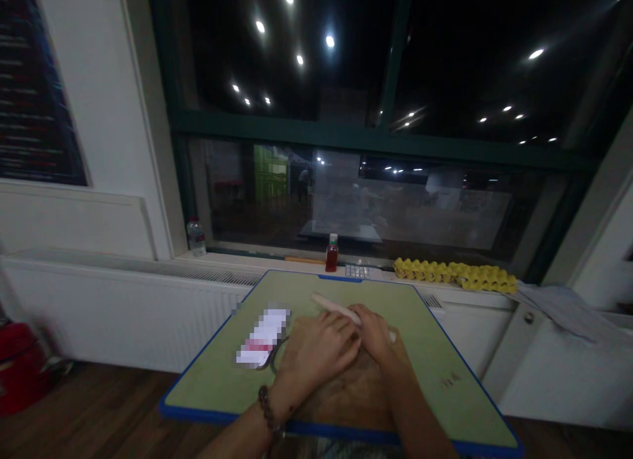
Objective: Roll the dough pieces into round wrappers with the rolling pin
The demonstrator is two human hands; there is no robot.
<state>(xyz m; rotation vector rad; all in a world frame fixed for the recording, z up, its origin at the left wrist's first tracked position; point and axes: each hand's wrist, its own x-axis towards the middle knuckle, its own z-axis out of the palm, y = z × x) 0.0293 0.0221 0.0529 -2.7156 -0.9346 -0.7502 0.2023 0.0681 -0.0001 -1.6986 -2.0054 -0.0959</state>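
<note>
Pin (329, 305) slants across the space at our fingers, its bare end poking out ahead and to the left, and what looks like its other end (392, 337) showing just past our right hand (374, 332). Below both of our hands is a brown board (351, 396), set on the green desk (445, 353).

Our right hand is closed over the pin, fingers bent round its middle. Our left hand (326, 343) lies palm down close against the right, fingers bent and bunched at the pin's near side; we cannot tell whether it grips the wood or only rests by it. The two hands are together, with hardly any gap between them. Whatever may lie under the palms is hidden from us.

The step in hand looks to us like working the pin over the board. To do it well, we should press evenly with both hands, hold the pin level and let the wrists stay loose. A little more room between the hands would likely steady it. The phone (264, 337), left of our left hand, lies near enough that a wide sweep could knock it.
</note>
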